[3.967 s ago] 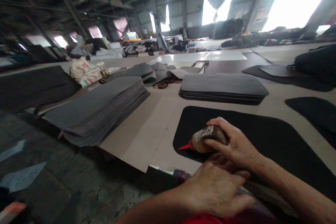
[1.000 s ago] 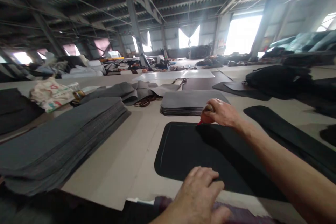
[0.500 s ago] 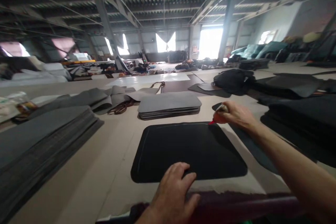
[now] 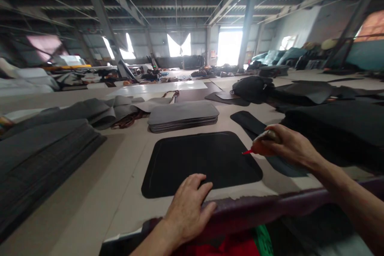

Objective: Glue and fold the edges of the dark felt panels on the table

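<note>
A black rounded rectangular panel (image 4: 192,160) lies flat in front of me, with a thin pale line along its left and far edges. My left hand (image 4: 190,204) rests with fingers apart on the panel's near edge. Wrapped around a glue bottle (image 4: 264,144) with a red pointed nozzle, my right hand (image 4: 289,144) is above the panel's right side. The nozzle tip is at or just over the surface near the right edge; contact cannot be made out. Part of the bottle is hidden by the fingers.
Behind the panel sits a stack of grey panels (image 4: 183,116). A thick pile of dark sheets (image 4: 45,160) stands at left, and black material (image 4: 339,132) is heaped at right. A dark strip (image 4: 249,124) lies beside the panel. Purple material (image 4: 255,212) covers the table's near edge.
My right hand has brought the glue bottle from the far right corner down along the panel's right side. My left hand stays at the near edge. The view has turned slightly right.
</note>
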{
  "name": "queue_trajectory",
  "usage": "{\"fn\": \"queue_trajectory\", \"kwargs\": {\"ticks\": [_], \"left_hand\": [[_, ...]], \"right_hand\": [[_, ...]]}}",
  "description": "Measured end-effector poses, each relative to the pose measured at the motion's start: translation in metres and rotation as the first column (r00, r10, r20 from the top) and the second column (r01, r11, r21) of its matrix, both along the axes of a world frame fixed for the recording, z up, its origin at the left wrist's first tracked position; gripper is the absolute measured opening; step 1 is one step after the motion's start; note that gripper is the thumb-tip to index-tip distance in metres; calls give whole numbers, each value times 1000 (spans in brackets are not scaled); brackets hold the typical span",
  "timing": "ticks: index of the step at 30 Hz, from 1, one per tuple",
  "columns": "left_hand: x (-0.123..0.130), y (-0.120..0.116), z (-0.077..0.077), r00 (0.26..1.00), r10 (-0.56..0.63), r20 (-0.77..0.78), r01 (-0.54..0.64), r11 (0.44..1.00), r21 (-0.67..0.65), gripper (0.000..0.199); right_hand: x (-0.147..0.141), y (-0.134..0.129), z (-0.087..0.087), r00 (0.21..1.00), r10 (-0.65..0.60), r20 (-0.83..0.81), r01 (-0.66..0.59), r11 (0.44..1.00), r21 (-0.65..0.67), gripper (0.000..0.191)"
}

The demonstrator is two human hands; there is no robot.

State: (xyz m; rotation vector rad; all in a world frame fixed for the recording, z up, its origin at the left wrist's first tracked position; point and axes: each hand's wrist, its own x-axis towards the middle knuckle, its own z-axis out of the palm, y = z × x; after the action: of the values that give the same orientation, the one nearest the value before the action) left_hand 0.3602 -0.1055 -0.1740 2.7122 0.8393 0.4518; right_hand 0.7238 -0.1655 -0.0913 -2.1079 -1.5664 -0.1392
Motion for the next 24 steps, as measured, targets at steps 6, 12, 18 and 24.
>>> {"fn": "queue_trajectory", "kwargs": {"ticks": [6,12,18,24], "left_hand": [[1,2,0,1000,-14,-5,15,999,38,41],[1,3,-2,1000,-14,-20,15,999,46,42],[0,3,-2,1000,-5,-24,5,999,33,43],[-1,3,-1,1000,-8,-9,9,999,49,43]], "right_hand": [[-12,-56,-13,992,-42,-121,48,998,50,48],[-5,-48,-27,997,-74,-35,78,990,121,47],[3,27,-22,993,-91,77,83,991,102,40],[1,90,-16,994,-88,71,82,993,89,33]]}}
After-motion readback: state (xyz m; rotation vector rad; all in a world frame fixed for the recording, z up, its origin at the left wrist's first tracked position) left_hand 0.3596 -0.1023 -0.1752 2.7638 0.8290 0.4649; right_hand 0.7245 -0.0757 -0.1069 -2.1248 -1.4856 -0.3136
